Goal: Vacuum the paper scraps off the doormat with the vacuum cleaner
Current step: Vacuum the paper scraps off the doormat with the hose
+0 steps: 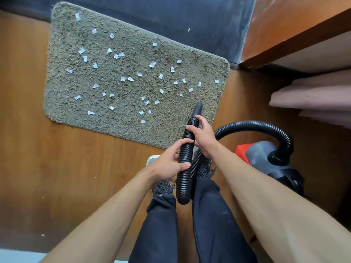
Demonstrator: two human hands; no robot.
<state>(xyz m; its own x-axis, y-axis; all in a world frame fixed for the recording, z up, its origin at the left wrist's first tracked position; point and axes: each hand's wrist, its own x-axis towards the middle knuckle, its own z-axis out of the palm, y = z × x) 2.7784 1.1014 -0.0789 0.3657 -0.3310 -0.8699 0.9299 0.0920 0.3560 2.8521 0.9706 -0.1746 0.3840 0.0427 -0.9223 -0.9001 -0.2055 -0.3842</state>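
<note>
Both hands, left hand [169,166] and right hand [203,135], grasp the light, bendy ribbed hose [187,149] best steered near its stiff nozzle [197,109] aimed toward twelve o'clock at featherlight paper scraps [131,79].

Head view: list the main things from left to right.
Shaggy grey-green doormat strewn with white paper scraps, left hand gripping the black ribbed hose, right hand gripping it nearer its black nozzle, grey-and-red vacuum cleaner body, folded pink cloth.

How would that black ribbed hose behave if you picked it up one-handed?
Probably floppy: the hose arcs from the vacuum cleaner and sags below the left hand. Its ribs should resist slipping. Likely light, since fingers alone hold it up.
</note>
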